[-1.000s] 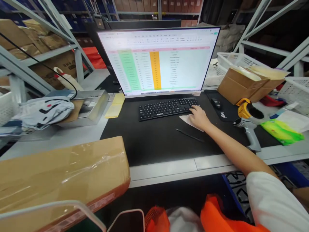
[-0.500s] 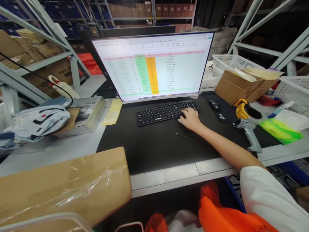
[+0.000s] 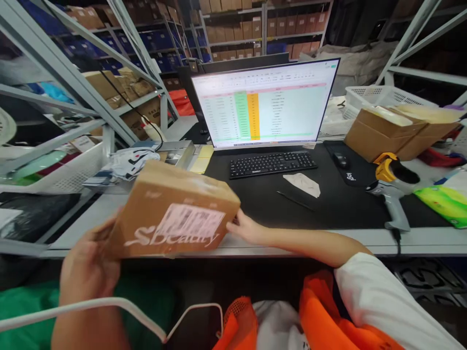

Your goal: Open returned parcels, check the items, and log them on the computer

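Observation:
A brown cardboard box printed "Sbeauty", with a pinkish-white barcode label on its near face, is held tilted between my two hands. My left hand grips its left end, with the fingertips partly hidden behind the box. At the right end my right hand pinches the edge. Beyond the box lies a black keyboard in front of a monitor showing a spreadsheet. A crumpled white paper slip and a thin dark pen-like stick rest on the black desk mat.
To the right sit a mouse, a grey barcode scanner, a yellow tape dispenser, an open carton and a green tissue pack. Yellow note slips lie left of the keyboard. A white bent bar crosses the foreground.
My right hand has left the keyboard and now holds the box's right end. The box has been lifted and turned, showing its label. My left hand has come into view. The view has shifted left.

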Demonstrator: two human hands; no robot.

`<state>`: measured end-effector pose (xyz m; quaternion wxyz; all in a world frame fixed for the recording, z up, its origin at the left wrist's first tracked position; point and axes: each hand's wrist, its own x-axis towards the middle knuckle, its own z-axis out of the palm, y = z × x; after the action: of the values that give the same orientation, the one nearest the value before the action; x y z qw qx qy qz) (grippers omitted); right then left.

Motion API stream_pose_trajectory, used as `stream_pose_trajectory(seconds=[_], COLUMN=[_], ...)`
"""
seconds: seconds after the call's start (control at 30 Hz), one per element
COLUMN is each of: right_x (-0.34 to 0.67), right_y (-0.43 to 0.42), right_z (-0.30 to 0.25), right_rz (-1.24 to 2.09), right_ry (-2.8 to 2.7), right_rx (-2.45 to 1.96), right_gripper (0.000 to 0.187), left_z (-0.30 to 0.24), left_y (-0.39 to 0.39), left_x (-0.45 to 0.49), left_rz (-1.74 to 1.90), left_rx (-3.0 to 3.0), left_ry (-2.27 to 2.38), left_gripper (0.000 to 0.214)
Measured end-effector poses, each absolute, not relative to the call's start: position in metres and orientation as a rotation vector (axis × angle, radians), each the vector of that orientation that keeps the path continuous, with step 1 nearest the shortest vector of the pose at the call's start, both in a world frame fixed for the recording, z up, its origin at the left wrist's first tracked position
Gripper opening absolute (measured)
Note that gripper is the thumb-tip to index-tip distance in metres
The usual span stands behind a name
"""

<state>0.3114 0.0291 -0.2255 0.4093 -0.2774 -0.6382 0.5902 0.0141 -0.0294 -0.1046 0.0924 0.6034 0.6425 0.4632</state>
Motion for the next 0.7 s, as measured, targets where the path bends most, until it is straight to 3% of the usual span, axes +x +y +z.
stream_pose_trajectory(seconds=[0.07,0.17,0.3,0.5,0.6,0.7], right_x=[0.319,0.352,0.390,0.410,0.444,0.488], right_y=[0.031,0.028,0.018,0.010,0.020,0.034], right_z=[-0.207,-0.171,-0.143,-0.172,-0.194,-0.215], right_rz=[1.723,1.885,1.721,1.607,1.253,0.464], right_ry=[-1.308,-1.128,-1.168,-1.247,-1.528,-1.793], right_rx=[-0.758,-0.822,-0.985,-1.234,-1.368,-1.752], right_gripper=[0.097,0.079,0.078,0.071,0.062,0.041], left_z=[-0.094,-0.069,-0.054,-0.082,-0.092,-0.105], left_y=[-0.035,-0.027,0.030,0.155,0.159,0.109], left_x=[0.009,0.014,0.039,0.090,0.112,0.136], left_rz=[1.254,0.818,0.583,0.127,0.224,0.533], left_rx=[1.757,2.068,2.349,2.328,2.370,2.622], left_ry=[1.805,2.071,2.296,1.873,1.879,1.802], left_gripper=[0.069,0.080,0.081,0.072,0.071,0.069])
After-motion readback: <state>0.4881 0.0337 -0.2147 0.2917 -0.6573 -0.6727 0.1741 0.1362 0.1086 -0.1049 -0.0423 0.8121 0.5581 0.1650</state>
